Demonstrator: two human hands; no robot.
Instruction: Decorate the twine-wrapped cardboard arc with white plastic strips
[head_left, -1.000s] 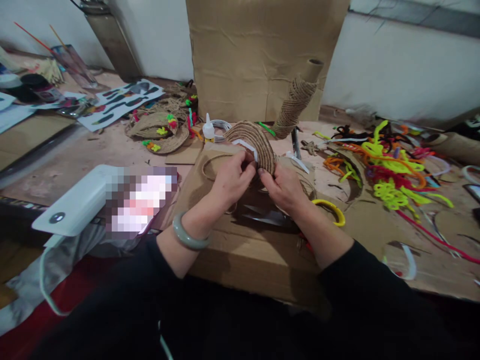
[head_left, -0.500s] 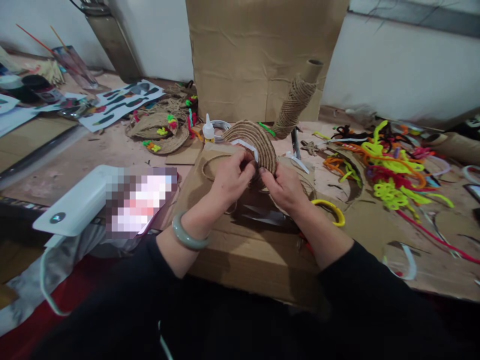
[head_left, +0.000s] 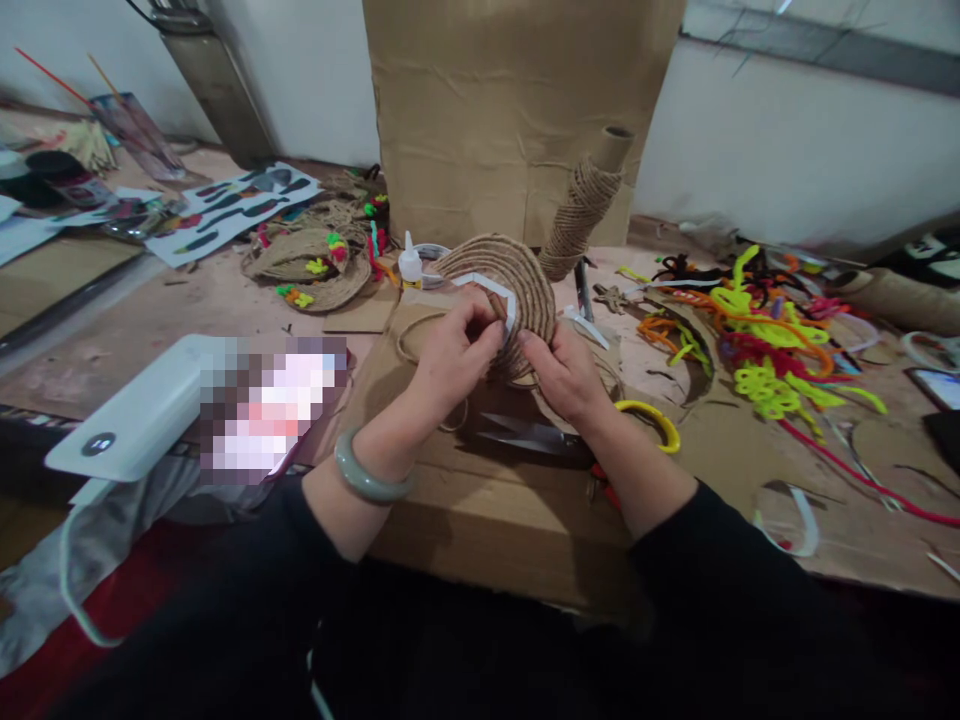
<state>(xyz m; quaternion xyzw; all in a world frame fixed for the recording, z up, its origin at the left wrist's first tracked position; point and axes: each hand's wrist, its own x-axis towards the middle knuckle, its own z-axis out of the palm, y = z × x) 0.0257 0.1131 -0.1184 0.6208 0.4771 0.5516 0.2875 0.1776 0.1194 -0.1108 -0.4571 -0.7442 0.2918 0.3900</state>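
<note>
A curved piece covered in rows of jute twine (head_left: 525,280) is held up above a cardboard sheet. My right hand (head_left: 566,370) grips its right edge, thumb on the front. A white paper-like strip (head_left: 487,285) runs bent along the inner edge of the twine. My left hand (head_left: 461,345) is closed in a pinch at the lower end of that strip; its fingertips partly hide what they touch. Below the hands lie scissors (head_left: 525,435) with dark blades, partly behind my right wrist. A loose loop of twine (head_left: 409,335) lies left of my left hand.
A twine-wound tube (head_left: 585,215) leans behind the piece, near a small glue bottle (head_left: 410,265). Decorated twine hats (head_left: 315,270) lie at the left. Tangled coloured pipe cleaners (head_left: 780,340) spread rightward. A phone (head_left: 277,410) and a white power bank (head_left: 142,405) lie left of my arm.
My left hand has shifted slightly down and away from the twine piece's middle, so more of the white strip shows. My right hand keeps its grip. The whole view has shifted slightly.
</note>
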